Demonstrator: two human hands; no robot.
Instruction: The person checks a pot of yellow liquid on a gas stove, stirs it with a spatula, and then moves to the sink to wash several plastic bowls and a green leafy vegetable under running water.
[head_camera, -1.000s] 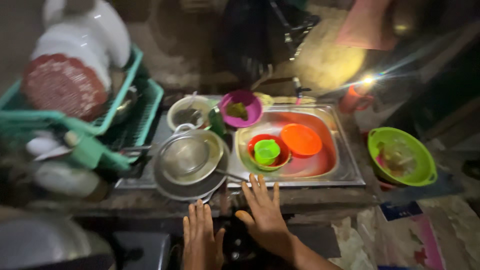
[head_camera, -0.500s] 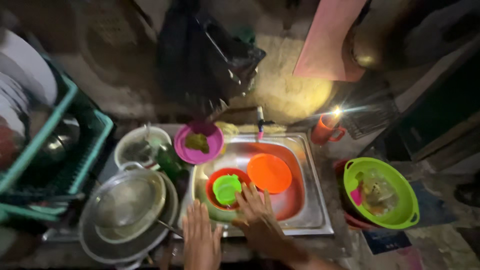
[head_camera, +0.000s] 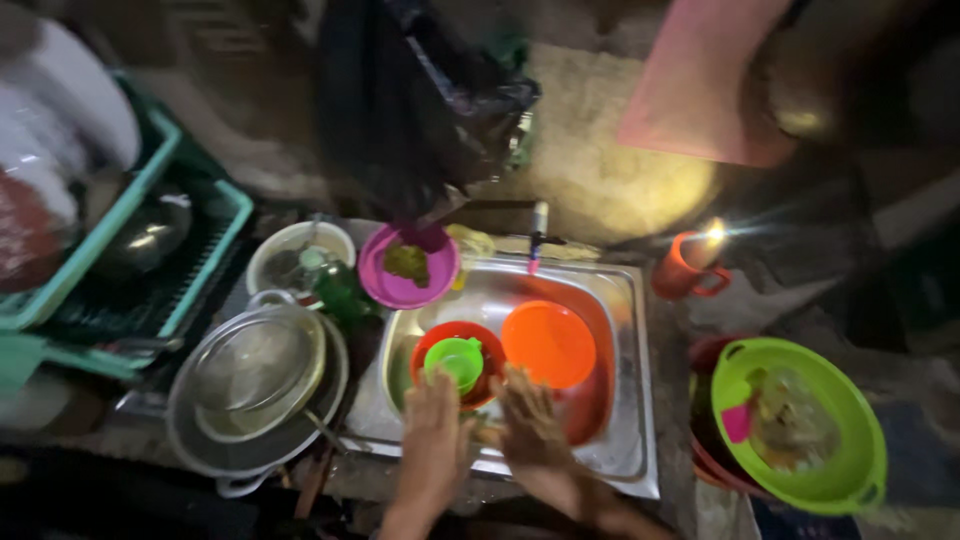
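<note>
Dim room, one bright light patch on the rough back wall at 12 o'clock. Steel sink set in a dark wet counter. Both hands reach into the basin from 6 o'clock: left hand flat, fingers spread, tips touching the rim of the red bowl; right hand open and spread just beside it at 3 o'clock, holding nothing. Small green cup sits inside the red bowl. Orange plate lies in the basin at the bowl's 3 o'clock, touching it. Purple bowl on the sink edge at 11 o'clock. Steel pots stacked at 9 o'clock, teal dish rack beyond them. Green colander at 3 o'clock, well apart. Orange mug at 2 o'clock
</note>
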